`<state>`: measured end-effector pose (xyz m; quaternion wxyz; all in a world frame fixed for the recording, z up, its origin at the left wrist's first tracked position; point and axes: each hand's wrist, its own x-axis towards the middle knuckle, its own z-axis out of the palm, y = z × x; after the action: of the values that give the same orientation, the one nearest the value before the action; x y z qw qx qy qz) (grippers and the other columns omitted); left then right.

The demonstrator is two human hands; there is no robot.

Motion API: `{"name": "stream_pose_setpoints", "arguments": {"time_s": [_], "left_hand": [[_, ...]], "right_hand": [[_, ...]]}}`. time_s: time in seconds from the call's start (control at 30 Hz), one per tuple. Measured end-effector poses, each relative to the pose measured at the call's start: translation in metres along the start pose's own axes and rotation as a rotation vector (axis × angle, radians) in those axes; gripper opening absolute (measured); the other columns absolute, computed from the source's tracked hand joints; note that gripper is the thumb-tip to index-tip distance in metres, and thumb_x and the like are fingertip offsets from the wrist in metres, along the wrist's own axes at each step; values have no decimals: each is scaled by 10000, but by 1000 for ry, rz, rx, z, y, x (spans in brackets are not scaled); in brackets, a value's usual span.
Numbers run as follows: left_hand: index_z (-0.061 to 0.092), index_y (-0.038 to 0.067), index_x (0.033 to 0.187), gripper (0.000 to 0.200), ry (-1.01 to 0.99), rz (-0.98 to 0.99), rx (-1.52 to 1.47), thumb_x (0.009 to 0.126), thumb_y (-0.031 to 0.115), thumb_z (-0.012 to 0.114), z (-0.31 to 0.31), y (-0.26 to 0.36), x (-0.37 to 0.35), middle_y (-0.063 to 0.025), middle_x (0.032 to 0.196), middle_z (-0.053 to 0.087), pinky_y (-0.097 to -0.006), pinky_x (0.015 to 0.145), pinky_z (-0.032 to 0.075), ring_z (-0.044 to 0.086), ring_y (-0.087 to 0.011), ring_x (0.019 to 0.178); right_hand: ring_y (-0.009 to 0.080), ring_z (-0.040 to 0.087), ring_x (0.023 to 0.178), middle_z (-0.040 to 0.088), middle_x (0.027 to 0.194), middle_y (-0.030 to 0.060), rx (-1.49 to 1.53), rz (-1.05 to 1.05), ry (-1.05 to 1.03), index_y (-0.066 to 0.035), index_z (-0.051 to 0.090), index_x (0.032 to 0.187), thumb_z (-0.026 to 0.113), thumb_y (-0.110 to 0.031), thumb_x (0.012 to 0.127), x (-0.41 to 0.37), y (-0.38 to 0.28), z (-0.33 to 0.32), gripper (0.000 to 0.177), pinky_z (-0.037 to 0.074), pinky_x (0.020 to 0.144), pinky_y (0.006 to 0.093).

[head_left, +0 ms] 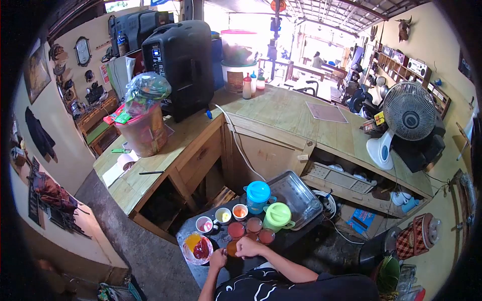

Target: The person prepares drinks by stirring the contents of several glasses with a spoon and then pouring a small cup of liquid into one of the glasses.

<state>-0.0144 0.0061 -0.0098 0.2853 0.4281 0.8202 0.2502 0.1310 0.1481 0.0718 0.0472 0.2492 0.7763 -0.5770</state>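
My left hand (218,259) is closed beside a white plate (187,255) that bears a yellow block (192,241) and a dark red, glossy piece (202,249), both jelly-like. Close by, my right hand (248,248) has its fingers curled; what either hand grips is too small to make out. Between the two hands shows a glass of orange-brown liquid (232,248), partly covered by my right hand. Several glasses of reddish drink (236,230) stand just beyond. Past them are white cups with pink (204,224), yellow (223,215) and orange (240,211) contents.
A blue lidded jug (258,194) and a green lidded jug (278,216) stand by a metal tray (296,198). Around the dark table runs a wooden counter (281,108) with a pink bucket (143,131), a black speaker (181,70), squeeze bottles (247,86) and a fan (409,113).
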Motion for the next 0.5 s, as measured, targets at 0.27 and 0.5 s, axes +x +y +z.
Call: {"name": "stream_pose_setpoints", "arguments": {"time_s": [0.27, 0.5], "left_hand": [[627, 59, 900, 271, -6, -44, -16, 871, 275, 466, -3, 6, -3, -238, 873, 622, -497, 720, 459, 593, -424, 862], [622, 60, 908, 253, 32, 15, 5, 880, 257, 465, 1, 1, -3, -234, 861, 620, -500, 708, 455, 588, -429, 840]], "right_hand": [[183, 620, 498, 626, 567, 93, -396, 31, -55, -9, 589, 633, 698, -138, 670, 1, 2, -8, 173, 485, 510, 330], [175, 615, 494, 618, 572, 99, -272, -61, 277, -14, 579, 597, 699, -127, 675, -2, 4, -3, 182, 476, 495, 329]]}}
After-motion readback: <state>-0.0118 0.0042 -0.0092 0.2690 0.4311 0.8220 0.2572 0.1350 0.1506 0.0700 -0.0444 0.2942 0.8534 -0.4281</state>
